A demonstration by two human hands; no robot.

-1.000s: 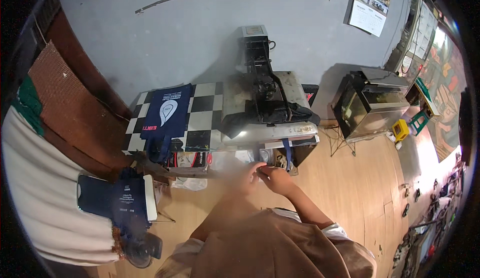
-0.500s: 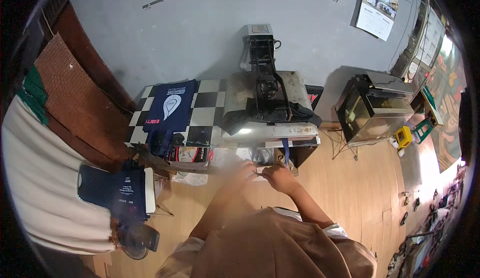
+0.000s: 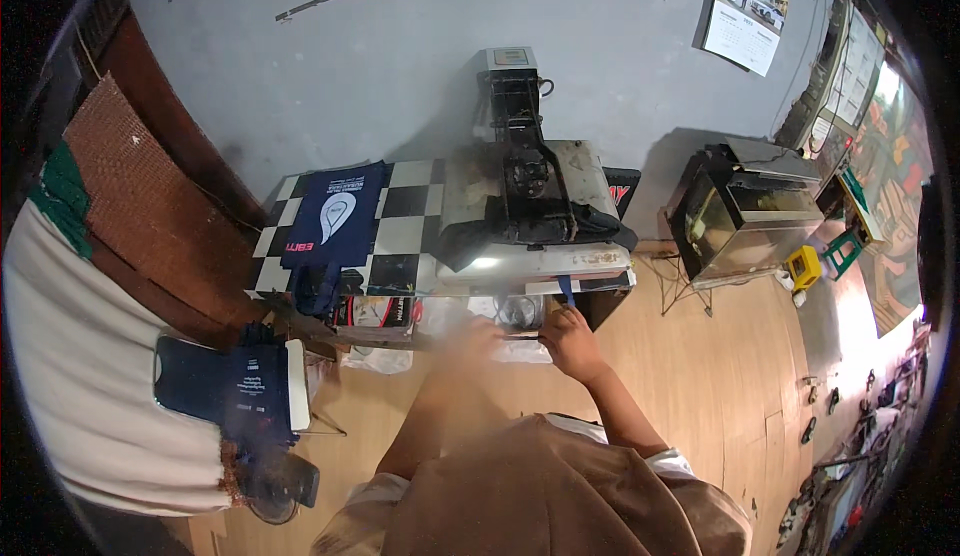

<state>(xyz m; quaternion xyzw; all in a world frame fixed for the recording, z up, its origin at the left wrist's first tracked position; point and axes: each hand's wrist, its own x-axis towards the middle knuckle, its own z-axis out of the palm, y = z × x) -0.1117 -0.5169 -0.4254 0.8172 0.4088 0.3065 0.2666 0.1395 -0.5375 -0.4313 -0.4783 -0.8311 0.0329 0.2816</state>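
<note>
A heat press point(image 3: 530, 196) with a dark arm and a pale base stands on a black-and-white checked table point(image 3: 400, 203). From its front edge hangs a blue strap point(image 3: 565, 288), probably part of a bag lying under the upper plate. My right hand point(image 3: 572, 344) is at the strap's lower end, its fingers closed and apparently pinching it. My left hand point(image 3: 478, 340), smeared by a haze over the picture, is at the table's front, beside the open shelf; its fingers cannot be made out. A thin dark edge shows between both hands.
On the table's left lies a navy printed bag point(image 3: 335, 214), its handles over the front edge. More navy bags point(image 3: 255, 386) rest on a board at lower left, above a fan point(image 3: 278, 484). A glass tank point(image 3: 750, 221) stands right, near a yellow object point(image 3: 803, 267).
My right hand has moved from close beside my left hand to the right and slightly up, onto the blue strap. My left hand has shifted slightly left. The view has turned a little.
</note>
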